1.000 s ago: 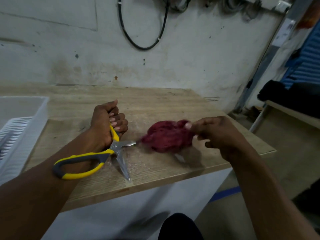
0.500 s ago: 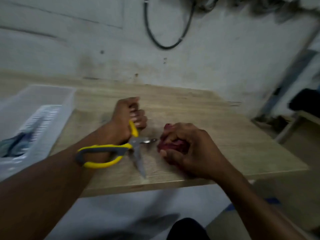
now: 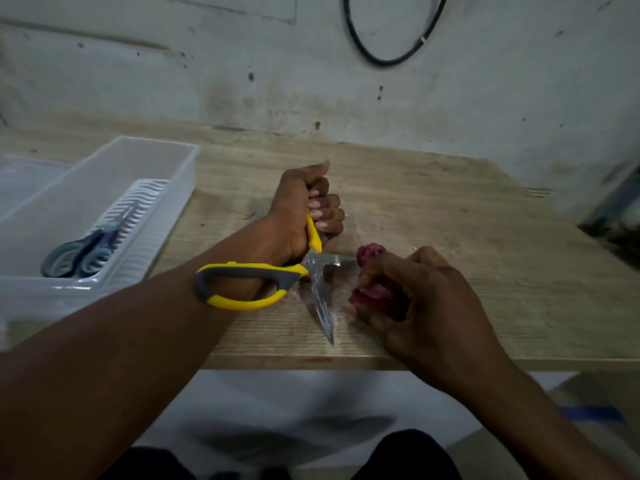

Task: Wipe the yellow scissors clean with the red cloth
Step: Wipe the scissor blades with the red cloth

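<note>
Scissors (image 3: 277, 282) lay wide open on the counter (image 3: 450, 244), near its front edge, and we judged the wiping to be just beginning. One blade ran toward us, its tip close to that edge; the other ran right, its end hidden under the cloth (image 3: 370, 271). Nearest us, our right hand (image 3: 426, 306) had its grip clamped round the bunched red cloth, which touched the right-pointing blade and sat just beside the near one. A loose yellow handle loop lay across our left forearm. Farther back, our left hand (image 3: 304, 216) had its grip closed tight round the other yellow handle, holding the tool steady.

Next, we thought, the cloth needed to be drawn along each blade from pivot to tip, away from the sharp edge, while the left hand kept the handle from turning.

Room was short in front: the near blade tip almost reached the counter's lip, so strokes toward us could push it over. To the left a white plastic tray (image 3: 173, 216) holding blue scissors (image 3: 79, 254) stood near. Bare wood stretched right and back to the wall (image 3: 311, 81).
</note>
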Demonstrator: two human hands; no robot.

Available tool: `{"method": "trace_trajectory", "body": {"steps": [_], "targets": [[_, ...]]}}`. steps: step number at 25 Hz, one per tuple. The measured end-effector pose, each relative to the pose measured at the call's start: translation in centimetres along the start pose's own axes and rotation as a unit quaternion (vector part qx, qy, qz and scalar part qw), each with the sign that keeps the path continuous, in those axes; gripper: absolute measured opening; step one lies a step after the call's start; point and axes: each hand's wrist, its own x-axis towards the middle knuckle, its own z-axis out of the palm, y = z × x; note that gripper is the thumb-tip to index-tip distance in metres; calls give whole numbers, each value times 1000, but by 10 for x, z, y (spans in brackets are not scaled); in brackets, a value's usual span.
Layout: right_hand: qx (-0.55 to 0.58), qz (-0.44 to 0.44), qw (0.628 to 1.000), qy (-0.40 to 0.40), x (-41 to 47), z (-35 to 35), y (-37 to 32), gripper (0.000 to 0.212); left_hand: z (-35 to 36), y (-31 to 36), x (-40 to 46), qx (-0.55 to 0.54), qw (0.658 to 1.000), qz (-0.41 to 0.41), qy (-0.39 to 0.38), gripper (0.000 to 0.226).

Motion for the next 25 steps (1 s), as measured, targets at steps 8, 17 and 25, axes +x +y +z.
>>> {"method": "trace_trajectory", "body": {"steps": [8, 17, 25], "targets": [[-37, -58, 993, -98, -21, -20, 1, 32, 3, 1, -4, 4, 1000, 9, 24, 55], [48, 8, 995, -85, -1, -9, -7, 24, 2, 0, -4, 5, 1000, 9, 19, 54], [65, -19, 998, -11, 14, 22, -27, 13, 0, 2, -1, 0, 999, 36, 31, 64]]}}
